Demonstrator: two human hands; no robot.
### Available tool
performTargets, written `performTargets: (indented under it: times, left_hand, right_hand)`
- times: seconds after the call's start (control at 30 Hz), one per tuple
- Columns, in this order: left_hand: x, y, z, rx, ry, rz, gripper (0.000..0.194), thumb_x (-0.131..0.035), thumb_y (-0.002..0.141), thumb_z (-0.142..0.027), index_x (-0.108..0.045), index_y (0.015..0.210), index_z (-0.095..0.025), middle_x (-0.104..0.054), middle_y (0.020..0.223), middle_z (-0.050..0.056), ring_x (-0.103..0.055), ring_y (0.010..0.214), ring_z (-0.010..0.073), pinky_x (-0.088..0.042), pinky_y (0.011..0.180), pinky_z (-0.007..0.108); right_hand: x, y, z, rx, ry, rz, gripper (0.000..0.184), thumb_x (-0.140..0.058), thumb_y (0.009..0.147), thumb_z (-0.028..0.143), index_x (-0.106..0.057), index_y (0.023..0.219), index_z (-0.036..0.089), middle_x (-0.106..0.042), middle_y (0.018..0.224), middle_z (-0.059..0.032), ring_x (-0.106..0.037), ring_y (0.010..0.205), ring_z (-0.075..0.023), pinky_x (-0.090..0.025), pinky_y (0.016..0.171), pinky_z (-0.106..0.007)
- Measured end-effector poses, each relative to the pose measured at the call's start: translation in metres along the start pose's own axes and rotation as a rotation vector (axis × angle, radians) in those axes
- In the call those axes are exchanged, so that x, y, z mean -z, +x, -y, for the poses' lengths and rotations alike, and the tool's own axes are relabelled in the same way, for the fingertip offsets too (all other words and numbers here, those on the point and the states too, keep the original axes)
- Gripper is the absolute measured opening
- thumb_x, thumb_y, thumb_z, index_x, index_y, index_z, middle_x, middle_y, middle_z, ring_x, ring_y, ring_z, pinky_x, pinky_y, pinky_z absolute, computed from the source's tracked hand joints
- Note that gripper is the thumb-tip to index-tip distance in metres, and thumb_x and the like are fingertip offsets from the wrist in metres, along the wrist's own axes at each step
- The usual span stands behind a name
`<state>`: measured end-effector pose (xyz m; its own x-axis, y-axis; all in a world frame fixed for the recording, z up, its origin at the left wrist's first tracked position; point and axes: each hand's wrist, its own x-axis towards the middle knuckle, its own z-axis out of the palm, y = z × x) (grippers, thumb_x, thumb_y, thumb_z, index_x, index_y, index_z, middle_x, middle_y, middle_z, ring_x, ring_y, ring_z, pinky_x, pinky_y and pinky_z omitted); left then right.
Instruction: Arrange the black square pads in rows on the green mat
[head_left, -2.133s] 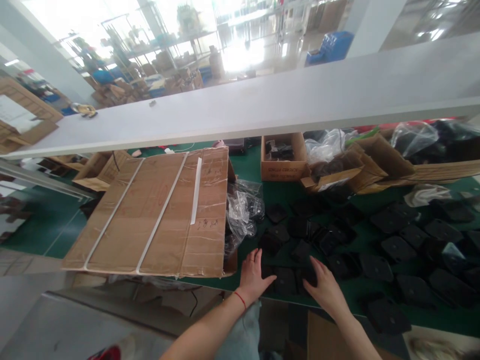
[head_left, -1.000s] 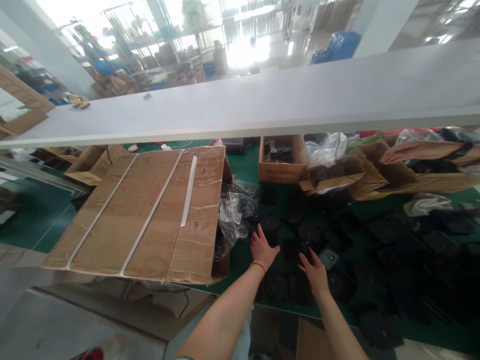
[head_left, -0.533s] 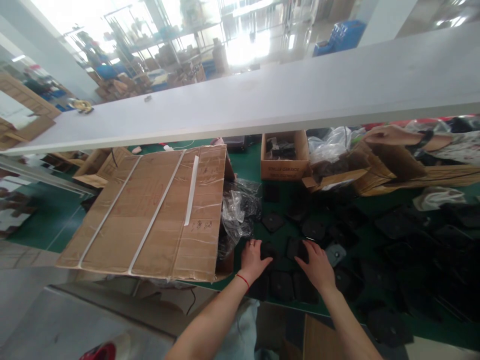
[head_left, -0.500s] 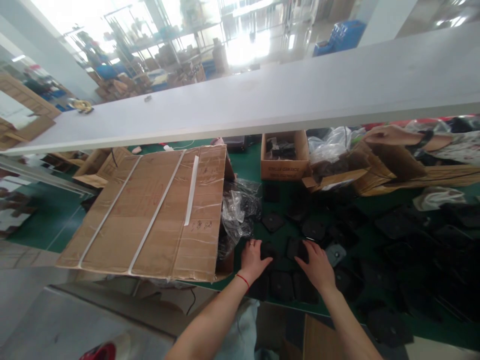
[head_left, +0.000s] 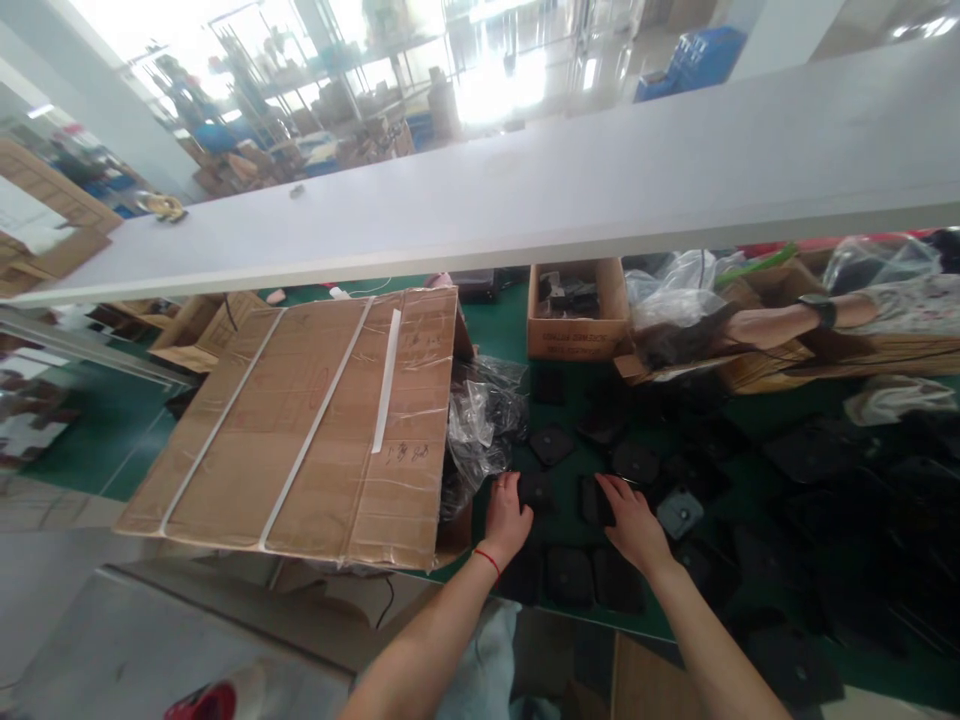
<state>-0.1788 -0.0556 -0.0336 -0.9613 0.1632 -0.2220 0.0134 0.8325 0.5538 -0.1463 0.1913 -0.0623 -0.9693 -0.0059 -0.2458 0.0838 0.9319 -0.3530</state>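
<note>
Several flat black square parts lie scattered on the green table (head_left: 499,345). My left hand (head_left: 506,515) has a red string at the wrist and curls its fingers round the left edge of one black part (head_left: 536,490). My right hand (head_left: 630,520) lies on another black part (head_left: 592,500), fingers bent over its edge. A row of three black parts (head_left: 570,577) sits by the table's front edge, just below both hands. A grey-faced part (head_left: 679,513) lies right of my right hand.
A large taped cardboard box (head_left: 315,420) stands to the left, with clear plastic bags (head_left: 484,420) beside it. A small open carton (head_left: 577,310) and other cartons sit at the back. A long white shelf (head_left: 525,200) hangs above. Another person's arm (head_left: 795,320) reaches in at the right.
Both hands reached out to parts farther back, then drew back a little and settled on two black parts. The other person's arm came in at the right and lowered onto the cartons.
</note>
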Motion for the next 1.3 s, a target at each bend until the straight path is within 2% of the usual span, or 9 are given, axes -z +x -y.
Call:
performTargets:
  times: [0.13, 0.27, 0.43, 0.57, 0.67, 0.77, 0.9, 1.1, 1.3]
  left_hand:
    - [-0.010, -0.002, -0.010, -0.079, 0.100, 0.043, 0.082, -0.075, 0.072, -0.031, -0.039, 0.144, -0.022, -0.043, 0.147, 0.011, -0.040, 0.132, 0.0314, -0.038, 0.112, 0.049]
    - [-0.010, 0.014, -0.024, -0.180, 0.245, 0.190, 0.077, -0.074, 0.072, -0.023, -0.043, 0.142, -0.034, -0.042, 0.148, 0.007, -0.041, 0.130, 0.0340, -0.040, 0.105, 0.054]
    - [-0.008, 0.025, -0.020, -0.192, 0.243, 0.225, 0.095, -0.076, 0.066, -0.021, -0.032, 0.150, -0.024, -0.048, 0.142, 0.012, -0.044, 0.125, 0.0349, -0.042, 0.105, 0.051]
    - [-0.005, 0.020, -0.010, -0.301, 0.217, 0.273, 0.092, -0.062, 0.065, -0.005, -0.033, 0.149, -0.028, -0.040, 0.153, 0.004, -0.031, 0.142, 0.0275, -0.026, 0.121, 0.045]
    - [-0.003, 0.014, -0.011, -0.214, 0.173, 0.181, 0.087, -0.061, 0.068, -0.009, -0.033, 0.150, -0.022, -0.031, 0.158, 0.009, -0.024, 0.147, 0.0297, -0.023, 0.123, 0.046]
    - [-0.005, 0.012, -0.021, -0.008, 0.162, 0.027, 0.080, -0.066, 0.078, -0.030, -0.033, 0.148, -0.011, -0.037, 0.151, 0.019, -0.036, 0.139, 0.0335, -0.035, 0.116, 0.044]
    - [-0.009, 0.018, -0.029, 0.045, 0.260, 0.049, 0.094, -0.076, 0.071, -0.030, -0.029, 0.147, 0.000, -0.047, 0.138, 0.027, -0.047, 0.127, 0.0387, -0.044, 0.106, 0.050]
    - [0.003, 0.016, -0.005, -0.347, 0.165, 0.238, 0.084, -0.054, 0.066, 0.003, -0.042, 0.144, -0.027, -0.044, 0.151, 0.003, -0.036, 0.142, 0.0218, -0.034, 0.120, 0.038]
    - [0.000, -0.017, 0.005, 0.029, 0.102, -0.076, 0.061, -0.056, 0.087, -0.025, -0.038, 0.144, -0.011, -0.045, 0.146, 0.017, -0.042, 0.137, 0.0285, -0.039, 0.115, 0.044]
  right_hand:
    - [-0.001, 0.000, 0.004, -0.004, -0.007, 0.000, 0.086, -0.047, 0.067, 0.003, -0.037, 0.150, 0.025, -0.043, 0.148, -0.0055, -0.052, 0.112, -0.0283, -0.049, 0.096, -0.041]
    - [0.001, -0.001, 0.008, 0.001, -0.024, 0.020, 0.084, -0.049, 0.068, 0.005, -0.037, 0.149, 0.022, -0.043, 0.148, -0.0059, -0.052, 0.112, -0.0291, -0.050, 0.095, -0.040]
    - [0.002, -0.002, 0.013, -0.032, -0.058, 0.037, 0.085, -0.051, 0.068, 0.005, -0.036, 0.149, 0.023, -0.043, 0.148, -0.0064, -0.053, 0.115, -0.0288, -0.049, 0.095, -0.038]
    - [0.009, -0.003, 0.023, -0.144, -0.046, 0.075, 0.076, -0.060, 0.080, 0.028, -0.032, 0.149, 0.010, -0.051, 0.136, -0.0175, -0.058, 0.110, -0.0319, -0.052, 0.088, -0.040]
    - [0.020, -0.005, 0.028, -0.251, -0.054, 0.052, 0.068, -0.046, 0.092, 0.045, -0.035, 0.147, 0.006, -0.059, 0.122, -0.0210, -0.061, 0.105, -0.0341, -0.053, 0.080, -0.043]
    - [0.026, -0.007, 0.026, -0.122, -0.107, 0.009, 0.055, -0.040, 0.090, 0.017, -0.043, 0.145, 0.017, -0.054, 0.139, -0.0157, -0.055, 0.118, -0.0315, -0.051, 0.085, -0.041]
    - [0.022, -0.007, 0.023, 0.118, -0.141, 0.143, 0.091, -0.044, 0.066, -0.005, -0.039, 0.148, 0.034, -0.036, 0.158, -0.0001, -0.041, 0.136, -0.0274, -0.047, 0.095, -0.039]
    - [0.010, -0.005, 0.027, -0.199, -0.111, -0.008, 0.061, -0.061, 0.085, 0.034, -0.042, 0.139, 0.015, -0.055, 0.128, -0.0169, -0.062, 0.106, -0.0294, -0.051, 0.075, -0.034]
    - [0.001, -0.009, 0.037, -0.361, -0.107, -0.116, 0.060, -0.047, 0.092, 0.059, -0.047, 0.125, 0.009, -0.057, 0.109, -0.0179, -0.068, 0.083, -0.0283, -0.048, 0.054, -0.032]
